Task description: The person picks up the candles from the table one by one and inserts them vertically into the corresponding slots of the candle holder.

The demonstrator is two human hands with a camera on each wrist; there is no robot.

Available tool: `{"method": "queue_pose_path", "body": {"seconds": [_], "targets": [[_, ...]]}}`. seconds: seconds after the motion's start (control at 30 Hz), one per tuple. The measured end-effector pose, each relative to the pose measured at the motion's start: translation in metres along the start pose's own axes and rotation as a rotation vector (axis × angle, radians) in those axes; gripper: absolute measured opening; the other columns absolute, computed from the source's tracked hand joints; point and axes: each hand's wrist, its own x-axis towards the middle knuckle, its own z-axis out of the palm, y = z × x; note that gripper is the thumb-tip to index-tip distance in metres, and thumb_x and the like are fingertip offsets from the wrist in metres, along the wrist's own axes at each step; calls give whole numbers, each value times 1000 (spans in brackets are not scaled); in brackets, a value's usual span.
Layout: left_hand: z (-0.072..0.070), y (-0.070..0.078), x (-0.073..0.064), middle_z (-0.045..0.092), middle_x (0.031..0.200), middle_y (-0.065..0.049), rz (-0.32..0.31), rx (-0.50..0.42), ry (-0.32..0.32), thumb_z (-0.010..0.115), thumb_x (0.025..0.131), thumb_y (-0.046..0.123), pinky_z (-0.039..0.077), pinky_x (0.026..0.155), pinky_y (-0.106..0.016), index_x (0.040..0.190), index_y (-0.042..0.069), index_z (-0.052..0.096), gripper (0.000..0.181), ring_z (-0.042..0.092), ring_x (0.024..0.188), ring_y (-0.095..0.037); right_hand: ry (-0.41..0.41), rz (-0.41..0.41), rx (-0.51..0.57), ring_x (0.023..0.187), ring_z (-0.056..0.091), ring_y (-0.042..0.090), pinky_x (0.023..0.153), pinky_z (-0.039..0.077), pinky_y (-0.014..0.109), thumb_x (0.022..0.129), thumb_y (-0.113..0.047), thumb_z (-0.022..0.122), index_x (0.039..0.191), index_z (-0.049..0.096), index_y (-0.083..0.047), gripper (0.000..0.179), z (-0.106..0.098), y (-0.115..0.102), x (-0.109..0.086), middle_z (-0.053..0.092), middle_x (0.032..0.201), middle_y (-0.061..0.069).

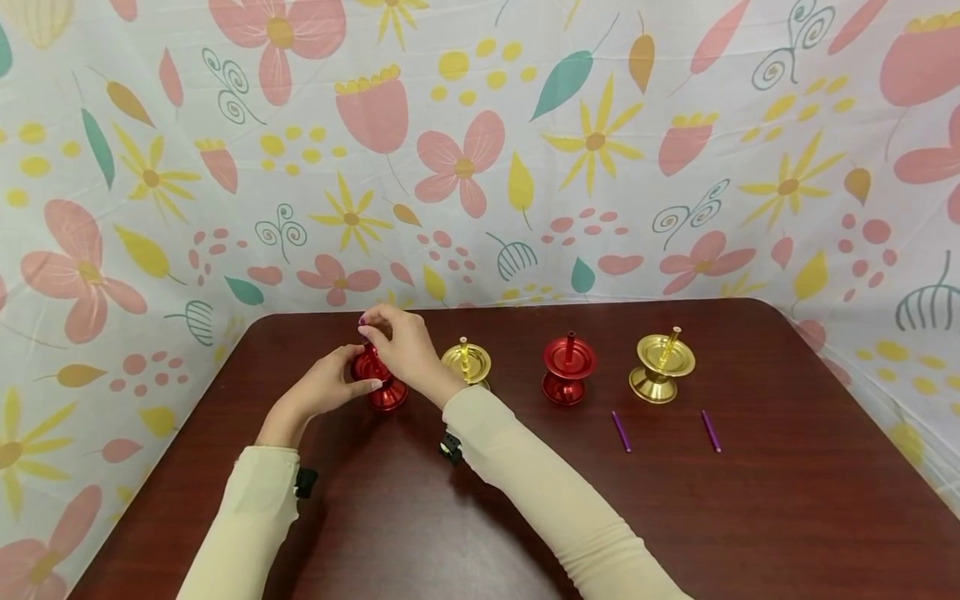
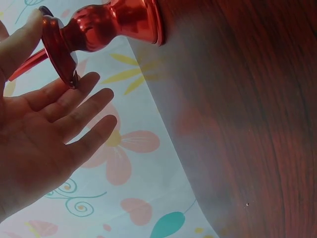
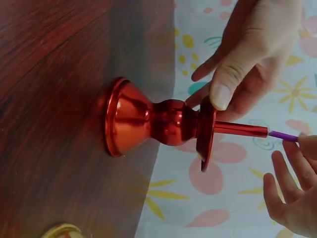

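Fitting step, likely: left hand (image 1: 318, 386) loosely grips red candlestick (image 3: 173, 124) by its dish (image 3: 206, 141), right hand (image 1: 408, 352) pinches purple stick (image 3: 283, 136) at candlestick's tube (image 3: 240, 129) mouth; next probably wants straight alignment.

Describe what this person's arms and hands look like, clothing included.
The left sleeve and right sleeve are plain cream, long and fairly close-fitting, the right one creased along the forearm. A small black device sits at the left cuff, a matching black unit at the right. The left hand and right hand wear no gloves.
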Motion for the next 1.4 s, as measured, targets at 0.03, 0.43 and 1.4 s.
{"method": "queue_pose_path", "body": {"seconds": [0.03, 0.43, 1.4], "targets": [[0, 0, 0, 52, 128, -30, 3, 3, 1, 72, 87, 23, 44, 96, -52, 136, -15, 38, 71, 55, 107, -37, -11, 0, -18, 97, 66, 14, 85, 50, 21, 95, -14, 62, 104, 67, -6, 13, 0, 0, 0, 71, 100, 5], [-1, 1, -1, 53, 126, -31, 22, 13, 3, 72, 87, 21, 45, 95, -52, 135, -16, 39, 69, 56, 106, -37, -65, -14, -153, 100, 64, 18, 89, 50, 27, 96, -15, 60, 106, 66, -6, 15, 0, -3, 2, 71, 101, 5], [0, 2, -3, 59, 110, -21, 57, 15, 11, 73, 87, 22, 47, 86, -47, 133, -9, 43, 63, 55, 92, -29, -184, 48, -312, 110, 56, 16, 88, 50, 27, 97, -34, 56, 131, 54, -8, 43, -4, -16, -9, 63, 118, 4]]}}
